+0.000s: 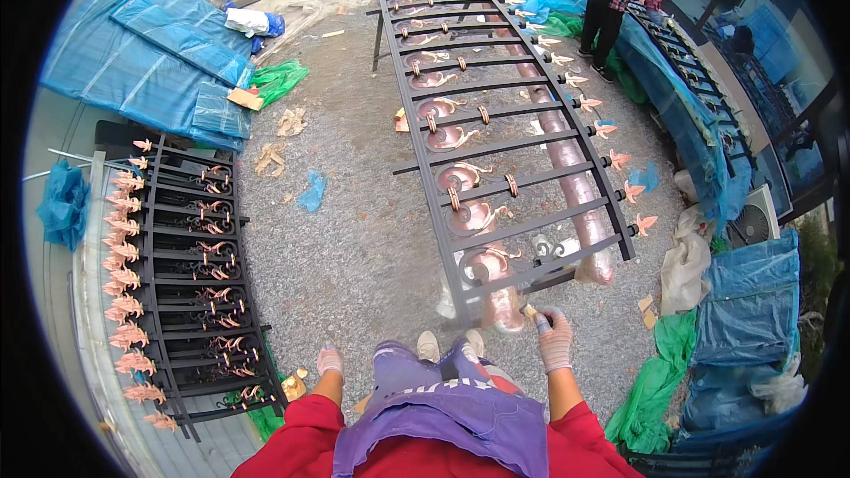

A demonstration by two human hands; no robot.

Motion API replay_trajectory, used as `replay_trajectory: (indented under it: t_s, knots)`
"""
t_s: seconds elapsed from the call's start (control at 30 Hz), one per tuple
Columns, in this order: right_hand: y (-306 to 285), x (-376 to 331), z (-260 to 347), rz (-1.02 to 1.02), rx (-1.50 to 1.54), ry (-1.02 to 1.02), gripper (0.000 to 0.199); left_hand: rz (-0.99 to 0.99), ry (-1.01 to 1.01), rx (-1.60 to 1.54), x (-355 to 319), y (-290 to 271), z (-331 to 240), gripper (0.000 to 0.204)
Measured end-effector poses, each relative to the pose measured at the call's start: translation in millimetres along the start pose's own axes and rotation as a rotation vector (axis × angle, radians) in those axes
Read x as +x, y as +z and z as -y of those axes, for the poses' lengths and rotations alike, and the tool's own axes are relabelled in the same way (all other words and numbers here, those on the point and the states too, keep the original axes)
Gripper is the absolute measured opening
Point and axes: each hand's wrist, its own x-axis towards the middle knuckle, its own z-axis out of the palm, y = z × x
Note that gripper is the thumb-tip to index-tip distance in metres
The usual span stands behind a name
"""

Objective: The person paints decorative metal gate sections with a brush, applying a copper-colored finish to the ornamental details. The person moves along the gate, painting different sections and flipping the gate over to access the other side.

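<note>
A long black iron gate panel (496, 137) with copper-coloured scrolls and spear tips lies raised above the gravel ahead of me. My right hand (554, 339), in a pale glove, grips a small brush (531, 311) at the near end of the panel, by its lowest bar. My left hand (329, 360), also gloved, hangs free at my side above the gravel, holding nothing that I can see. My feet (428, 345) stand just short of the panel's near edge.
A second black panel (190, 283) with copper spear tips lies at the left. Blue tarps (150, 44) cover things at the back left and along the right. A person (620, 9) bends over another panel at the far right. Scraps of paper and plastic litter the gravel.
</note>
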Motion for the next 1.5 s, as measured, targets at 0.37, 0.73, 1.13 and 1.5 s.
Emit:
replay_trajectory:
  t_s: [0.37, 0.73, 1.13, 1.5]
  knots:
    - [8, 65, -39, 0.060, 0.134, 0.060, 0.012, -0.112, -0.013, -0.628, -35, 45, 5, 0.044]
    - [-41, 91, -248, -0.484, 0.492, 0.288, 0.012, 0.140, 0.017, -1.037, -100, -84, -151, 0.049]
    - [-65, 15, -264, -0.304, 0.271, 0.807, 0.012, 0.256, -0.049, -0.864, -148, -83, -95, 0.052]
    - [-73, 30, -215, -0.107, 1.178, 0.718, 0.017, 0.322, -0.081, -0.948, -170, -103, -147, 0.050]
